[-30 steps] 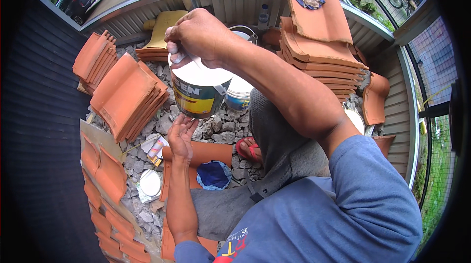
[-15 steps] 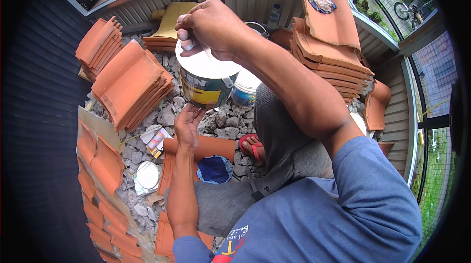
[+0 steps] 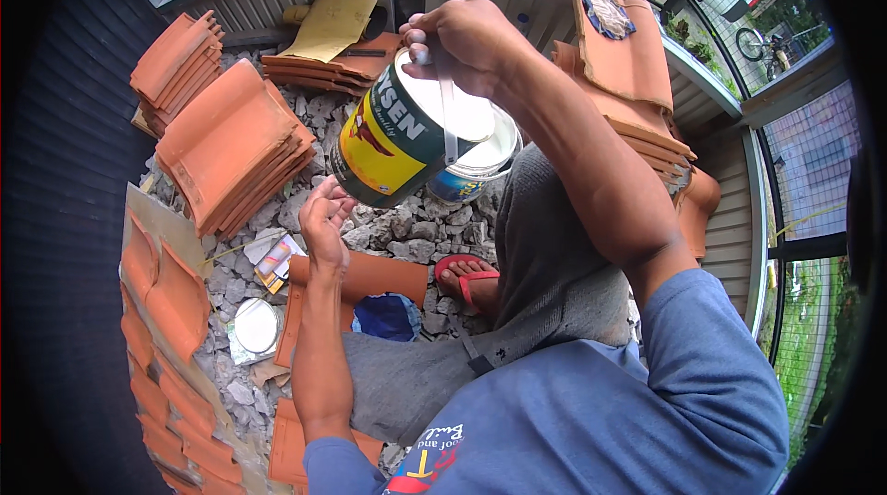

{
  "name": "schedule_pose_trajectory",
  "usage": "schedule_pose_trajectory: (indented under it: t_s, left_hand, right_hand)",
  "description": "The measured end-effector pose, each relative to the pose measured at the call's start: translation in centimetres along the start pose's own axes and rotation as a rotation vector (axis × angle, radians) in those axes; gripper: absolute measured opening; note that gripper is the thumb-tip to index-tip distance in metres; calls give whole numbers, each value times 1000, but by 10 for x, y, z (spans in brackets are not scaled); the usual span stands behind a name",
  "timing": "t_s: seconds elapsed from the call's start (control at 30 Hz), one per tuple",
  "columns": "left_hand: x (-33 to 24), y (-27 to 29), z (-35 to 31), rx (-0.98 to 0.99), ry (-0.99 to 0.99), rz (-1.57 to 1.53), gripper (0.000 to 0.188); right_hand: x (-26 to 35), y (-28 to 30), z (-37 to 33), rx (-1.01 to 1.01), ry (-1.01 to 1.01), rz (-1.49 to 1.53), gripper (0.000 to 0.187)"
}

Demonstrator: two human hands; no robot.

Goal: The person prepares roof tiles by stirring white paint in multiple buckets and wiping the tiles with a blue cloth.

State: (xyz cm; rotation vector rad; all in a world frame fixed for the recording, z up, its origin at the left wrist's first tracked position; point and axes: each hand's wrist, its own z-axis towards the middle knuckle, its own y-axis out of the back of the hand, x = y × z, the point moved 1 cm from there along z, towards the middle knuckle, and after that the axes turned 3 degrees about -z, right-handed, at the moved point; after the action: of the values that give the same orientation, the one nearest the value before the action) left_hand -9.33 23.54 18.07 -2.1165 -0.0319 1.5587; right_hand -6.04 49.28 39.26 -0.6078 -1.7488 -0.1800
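A dark green paint can (image 3: pixel 383 153) with a yellow label panel hangs tilted in front of me. Its white top leans up and to the right; whether that white is a lid or paint I cannot tell. My right hand (image 3: pixel 467 47) is closed at the upper rim, by the can's strap handle (image 3: pixel 449 116). Low on the left, my left hand (image 3: pixel 325 222) holds the can's bottom edge with its fingertips. Just behind and right of the can stands a smaller white and blue bucket (image 3: pixel 462 187), partly hidden by it.
Stacked clay roof tiles (image 3: pixel 236 148) stand at the left, with another stack (image 3: pixel 628 61) at the right. Grey rubble (image 3: pixel 407 227) covers the ground. Nearer lie a blue cloth-like piece (image 3: pixel 386 317), a tile (image 3: pixel 370 278) and a round white lid-like disc (image 3: pixel 257 327).
The paint can has tipped from nearly upright, its bottom swinging left and its top to the right. Its yellow label now shows more fully. Both hands have stayed on it.
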Motion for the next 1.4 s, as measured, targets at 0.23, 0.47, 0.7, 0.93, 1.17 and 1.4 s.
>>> schedule_pose_trajectory:
  t_s: [0.23, 0.47, 0.7, 0.93, 1.17, 1.4]
  left_hand:
    - [-3, 2, -2, 23, -80, 15, 54]
    - [-9, -3, -5, 35, -131, 53, 54]
    - [-8, -1, -3, 64, -189, 93, 49]
    - [-8, -5, -3, 54, -191, 94, 49]
    - [-9, -6, -3, 79, -206, 97, 50]
    - [-7, -6, -5, 54, -177, 89, 51]
  right_hand:
    - [-5, 10, 8, -7, -37, -17, 17]
    - [-6, 18, 14, -27, -55, 5, 16]
    - [-5, 19, 15, -53, -70, 5, 16]
    - [-4, 21, 13, -70, -57, -11, 16]
    - [-5, 23, 12, -80, -65, -2, 18]
    - [-1, 17, 1, -73, -45, -8, 15]
